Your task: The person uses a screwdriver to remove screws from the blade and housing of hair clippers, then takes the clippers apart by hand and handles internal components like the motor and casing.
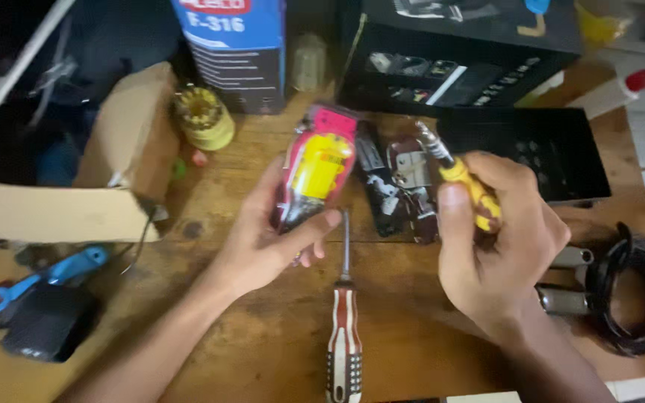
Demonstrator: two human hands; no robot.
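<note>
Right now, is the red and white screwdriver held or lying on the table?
Lying: the screwdriver rests flat on the wooden table, with neither hand touching it.

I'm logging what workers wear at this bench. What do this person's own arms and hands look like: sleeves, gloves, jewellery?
Both are bare. The left hand and its forearm show no glove, sleeve, watch or strap. The right hand is likewise ungloved, with a bare wrist and forearm as far as the picture's edge. No ring shows on any visible finger, though the picture is somewhat blurred.

A striped screwdriver (344,336) lies on the table (263,351) between both hands, the cardboard box (106,179) far left.
</note>
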